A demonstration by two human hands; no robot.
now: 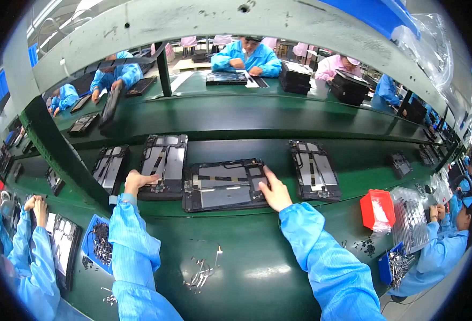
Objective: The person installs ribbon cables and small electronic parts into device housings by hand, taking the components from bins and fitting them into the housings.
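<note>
An open black tablet chassis (222, 184) lies flat on the dark belt in front of me, its inner metal plates showing. My right hand (273, 190) rests on its right edge, fingers laid over the frame. My left hand (137, 181) reaches to the neighbouring chassis (163, 163) on the left and touches its lower left corner. Both forearms wear light blue sleeves. Whether either hand grips its chassis I cannot make out.
More chassis (313, 170) lie along the belt. Loose small parts (201, 273) sit on the green bench near me. A blue tray of screws (99, 243) is at left, a red bin (378, 209) at right. Co-workers in blue sit on both sides and across.
</note>
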